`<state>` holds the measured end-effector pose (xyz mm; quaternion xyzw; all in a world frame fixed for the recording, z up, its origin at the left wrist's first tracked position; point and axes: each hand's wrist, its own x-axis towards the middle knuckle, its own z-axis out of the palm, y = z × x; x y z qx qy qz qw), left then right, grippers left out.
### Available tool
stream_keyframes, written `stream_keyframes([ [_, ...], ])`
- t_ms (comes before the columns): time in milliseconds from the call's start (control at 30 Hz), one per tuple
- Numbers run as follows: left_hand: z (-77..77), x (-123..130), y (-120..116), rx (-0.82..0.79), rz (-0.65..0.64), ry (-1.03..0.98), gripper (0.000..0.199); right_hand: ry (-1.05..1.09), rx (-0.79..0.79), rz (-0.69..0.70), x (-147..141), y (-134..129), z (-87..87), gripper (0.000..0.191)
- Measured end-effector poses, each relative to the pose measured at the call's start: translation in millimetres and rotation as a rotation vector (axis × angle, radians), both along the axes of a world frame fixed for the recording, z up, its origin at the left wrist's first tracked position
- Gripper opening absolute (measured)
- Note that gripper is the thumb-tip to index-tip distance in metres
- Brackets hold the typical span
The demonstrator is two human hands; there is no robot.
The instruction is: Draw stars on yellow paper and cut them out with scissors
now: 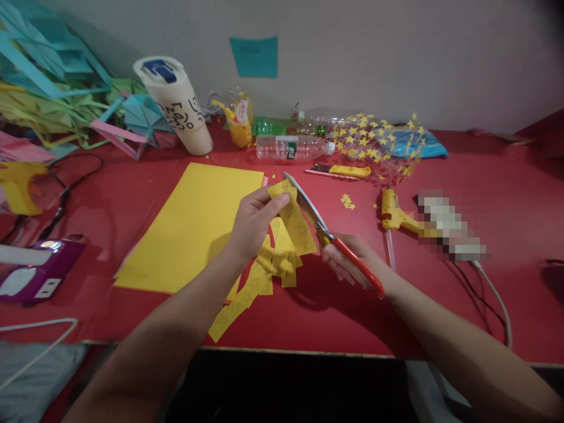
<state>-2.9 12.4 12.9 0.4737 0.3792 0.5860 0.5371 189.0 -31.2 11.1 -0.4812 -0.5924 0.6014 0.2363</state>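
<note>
My left hand point(259, 214) pinches a strip of yellow paper point(298, 226) with star outlines drawn on it. My right hand point(346, 258) is closed round the red-handled scissors point(324, 226), whose blades lie along the upper right edge of the strip. Below my left hand, several more yellow pieces point(251, 285) with drawn lines lie in a loose pile. Large yellow sheets point(194, 229) are stacked to the left, partly under my left forearm. A few small cut stars point(348, 202) rest on the red table beyond the scissors.
Behind are a cutter point(350, 171), a clear bottle point(273, 148), a star-covered plastic piece point(379, 141) and a white tumbler point(180, 108). To the right, a yellow glue gun point(396, 216) sits beside a blurred-out object. Colored paper shapes point(53, 59), another glue gun point(22, 185) and a purple device point(44, 270) are left.
</note>
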Motion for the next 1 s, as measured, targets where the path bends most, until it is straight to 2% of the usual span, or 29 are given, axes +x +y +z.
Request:
stream_keyframes([
  [333, -2.7, -2.9, -1.5, -0.008, -0.005, 0.004, 0.015, -0.034, -0.019, 0.029, 0.9, -0.6, 0.2, 0.063],
  [667, -4.3, -3.2, -2.0, 0.005, 0.042, 0.023, 0.017, -0.058, 0.074, 0.109, 7.5, -0.9, -12.2, 0.064],
  [1000, -2.7, -1.8, -1.7, 0.000, 0.020, 0.018, 0.016, -0.001, -0.020, 0.069, 2.4, -1.9, -6.5, 0.060],
])
